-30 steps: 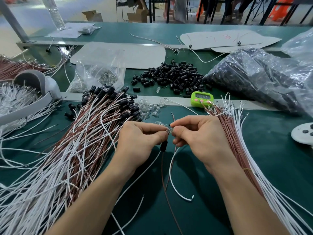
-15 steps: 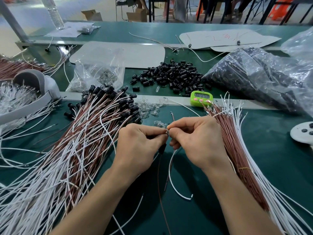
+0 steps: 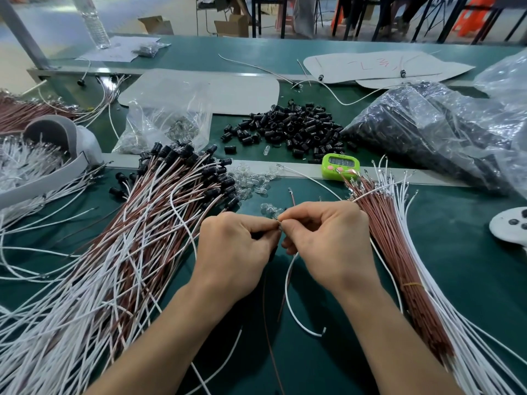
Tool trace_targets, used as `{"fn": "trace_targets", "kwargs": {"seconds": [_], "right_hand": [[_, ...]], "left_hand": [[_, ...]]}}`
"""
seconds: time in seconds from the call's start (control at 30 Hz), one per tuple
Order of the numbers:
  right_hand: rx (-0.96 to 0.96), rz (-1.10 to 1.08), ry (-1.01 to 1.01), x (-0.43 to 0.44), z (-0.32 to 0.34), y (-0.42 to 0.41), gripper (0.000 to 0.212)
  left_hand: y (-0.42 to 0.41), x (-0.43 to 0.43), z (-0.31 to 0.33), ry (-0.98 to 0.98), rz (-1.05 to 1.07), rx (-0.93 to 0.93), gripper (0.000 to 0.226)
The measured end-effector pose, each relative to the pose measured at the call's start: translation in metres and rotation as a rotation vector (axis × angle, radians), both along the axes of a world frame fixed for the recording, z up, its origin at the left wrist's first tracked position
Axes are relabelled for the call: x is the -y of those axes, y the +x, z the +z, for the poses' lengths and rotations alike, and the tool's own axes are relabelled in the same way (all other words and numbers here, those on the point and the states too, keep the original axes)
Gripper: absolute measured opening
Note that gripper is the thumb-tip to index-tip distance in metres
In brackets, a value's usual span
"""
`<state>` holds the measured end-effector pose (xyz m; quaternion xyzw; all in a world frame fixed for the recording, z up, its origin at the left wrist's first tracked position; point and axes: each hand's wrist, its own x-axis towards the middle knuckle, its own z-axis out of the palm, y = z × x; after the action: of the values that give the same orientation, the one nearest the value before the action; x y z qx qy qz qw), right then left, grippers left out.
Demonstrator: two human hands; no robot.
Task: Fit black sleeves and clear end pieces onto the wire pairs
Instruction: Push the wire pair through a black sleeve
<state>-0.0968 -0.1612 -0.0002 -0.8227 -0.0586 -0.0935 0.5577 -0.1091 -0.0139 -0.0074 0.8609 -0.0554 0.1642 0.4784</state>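
No readable text or numbers.

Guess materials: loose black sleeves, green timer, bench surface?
Black sleeves: probably moulded plastic or rubber, semi-gloss; rims catch small highlights. Green timer: hard glossy plastic, judging by its shiny casing. Bench surface: matte green mat, perhaps rubber or vinyl; only soft, diffuse sheen.

Assembly workshop, wire bundles (image 3: 119, 252), green workbench (image 3: 456, 280)

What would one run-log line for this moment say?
step: fitting clear end piece | left hand: pinches wire pair | right hand: pinches clear end piece | fingers: tips meeting
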Motion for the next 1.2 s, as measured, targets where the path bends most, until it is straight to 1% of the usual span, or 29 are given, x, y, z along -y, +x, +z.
{"fn": "trace_targets", "kwargs": {"seconds": [0.1, 0.17, 0.27, 0.33, 0.4, 0.53, 0.63, 0.7, 0.77, 0.87, 0.93, 1.0, 1.13, 1.2], "right_hand": [[0.035, -0.012, -0.043, -0.001, -0.001, 0.0, 0.024], [0.023, -0.015, -0.022, -0.001, -0.001, 0.001, 0.025], [-0.032, 0.009, 0.084, 0.002, -0.001, 0.005, 0.027], [-0.045, 0.028, 0.113, 0.006, 0.0, 0.008, 0.026], [-0.052, 0.048, 0.113, 0.008, 0.0, 0.009, 0.025], [-0.079, 0.102, 0.105, 0.009, -0.001, 0.009, 0.025], [-0.104, 0.123, 0.135, 0.011, -0.002, 0.011, 0.024], [-0.111, 0.123, 0.157, 0.01, -0.002, 0.011, 0.022], [-0.139, 0.105, 0.222, 0.008, -0.003, 0.011, 0.018], [-0.228, 0.08, 0.278, 0.007, -0.006, 0.012, 0.018], [-0.298, 0.124, 0.273, 0.005, -0.007, 0.011, 0.017], [-0.315, 0.151, 0.248, 0.002, -0.009, 0.009, 0.016], [-0.266, 0.056, 0.236, 0.0, -0.011, 0.011, 0.007], [-0.252, 0.031, 0.267, 0.0, -0.011, 0.011, 0.007]], "left_hand": [[0.001, -0.001, -0.004, 0.032, -0.014, 0.018, 0.035], [0.001, 0.0, -0.005, 0.013, 0.008, -0.02, 0.027], [0.005, 0.001, -0.005, -0.148, 0.028, -0.147, 0.019], [0.008, 0.0, -0.005, -0.243, 0.006, -0.223, 0.016], [0.01, -0.003, -0.004, -0.292, -0.029, -0.266, 0.01], [0.012, -0.008, -0.003, -0.257, -0.062, -0.275, 0.023], [0.012, -0.007, -0.003, -0.272, -0.058, -0.293, 0.026], [0.012, -0.005, -0.003, -0.323, -0.053, -0.319, 0.023], [0.012, -0.002, -0.001, -0.415, -0.039, -0.333, 0.021], [0.015, 0.0, 0.0, -0.555, -0.002, -0.361, 0.018], [0.016, 0.0, -0.001, -0.635, 0.01, -0.393, 0.017], [0.016, 0.0, -0.002, -0.665, 0.016, -0.405, 0.016], [0.015, -0.001, -0.002, -0.656, 0.055, -0.383, 0.012], [0.015, -0.001, -0.003, -0.625, 0.067, -0.366, 0.012]]}}
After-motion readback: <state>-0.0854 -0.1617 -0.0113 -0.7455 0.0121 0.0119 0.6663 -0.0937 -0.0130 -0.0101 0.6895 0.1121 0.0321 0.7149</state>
